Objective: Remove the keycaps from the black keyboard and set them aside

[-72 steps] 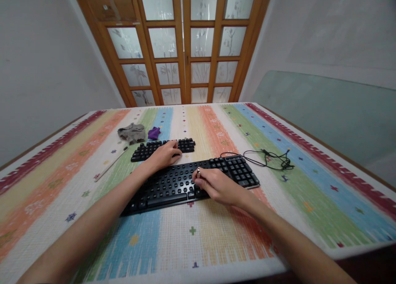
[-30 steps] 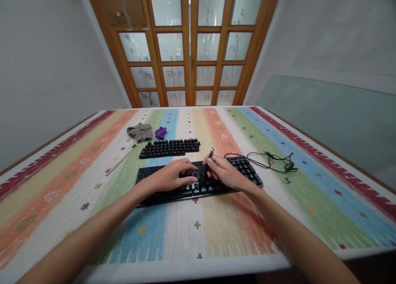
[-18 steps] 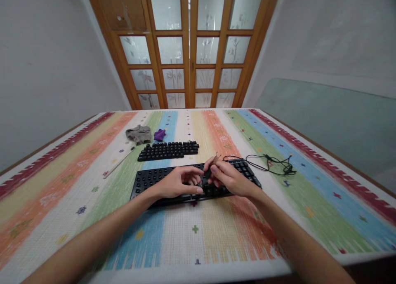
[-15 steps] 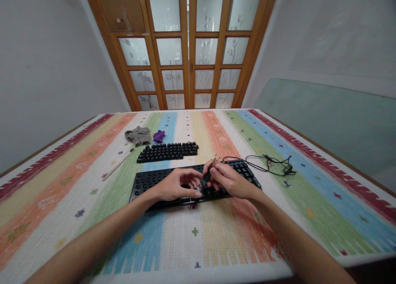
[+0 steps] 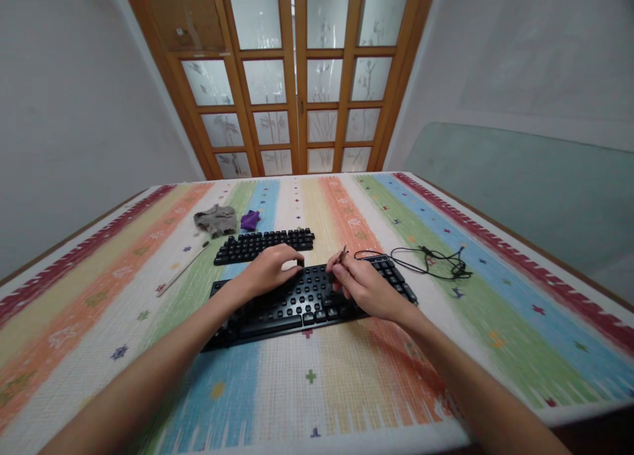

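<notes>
Our left hand (image 5: 272,267) pinched a small dark keycap (image 5: 300,263) just above the keyboard (image 5: 310,300), while our right hand (image 5: 359,283) gripped a slim tool (image 5: 343,254). We had the keyboard lying on a brightly striped tablecloth (image 5: 312,405); from it, rows of loose keycaps (image 5: 262,245) lay at eleven o'clock, a grey cloth (image 5: 216,220) at ten, and a looped cable (image 5: 426,268) between two and three. Beyond, at twelve, we faced wooden doors (image 5: 294,52) with frosted panes, flanked by pale walls (image 5: 525,52).
</notes>
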`<state>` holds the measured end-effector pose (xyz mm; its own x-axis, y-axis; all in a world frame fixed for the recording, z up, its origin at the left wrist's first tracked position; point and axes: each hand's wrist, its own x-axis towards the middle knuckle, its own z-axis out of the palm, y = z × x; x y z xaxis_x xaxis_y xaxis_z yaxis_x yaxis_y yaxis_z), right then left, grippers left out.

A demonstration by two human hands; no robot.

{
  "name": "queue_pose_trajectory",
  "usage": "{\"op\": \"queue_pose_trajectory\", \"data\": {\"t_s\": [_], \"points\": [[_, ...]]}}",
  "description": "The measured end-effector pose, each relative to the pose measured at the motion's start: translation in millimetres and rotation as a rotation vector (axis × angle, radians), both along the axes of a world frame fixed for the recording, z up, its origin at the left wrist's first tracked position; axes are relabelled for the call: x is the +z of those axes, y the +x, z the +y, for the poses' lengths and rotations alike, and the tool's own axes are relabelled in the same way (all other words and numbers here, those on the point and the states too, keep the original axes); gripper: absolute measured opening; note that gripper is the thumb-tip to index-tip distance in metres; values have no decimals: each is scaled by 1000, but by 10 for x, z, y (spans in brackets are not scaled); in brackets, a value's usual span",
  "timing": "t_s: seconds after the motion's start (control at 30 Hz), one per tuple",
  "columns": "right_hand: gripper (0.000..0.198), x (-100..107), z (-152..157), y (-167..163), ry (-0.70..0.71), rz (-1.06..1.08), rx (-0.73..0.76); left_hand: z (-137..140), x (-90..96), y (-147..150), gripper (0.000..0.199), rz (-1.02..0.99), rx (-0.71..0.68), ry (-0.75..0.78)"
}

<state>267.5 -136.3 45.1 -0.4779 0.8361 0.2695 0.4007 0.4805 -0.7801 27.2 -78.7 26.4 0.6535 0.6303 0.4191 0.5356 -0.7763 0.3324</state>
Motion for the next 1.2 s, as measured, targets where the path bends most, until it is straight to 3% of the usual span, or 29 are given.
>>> {"op": "queue_pose_trajectory", "data": {"t_s": [0.27, 1.2], "points": [[25, -11, 4, 29, 21, -10, 0, 388, -194, -3, 11, 144, 15, 105], [26, 20, -8, 33, 5, -55, 25, 484, -189, -8, 16, 238, 63, 138]]}}
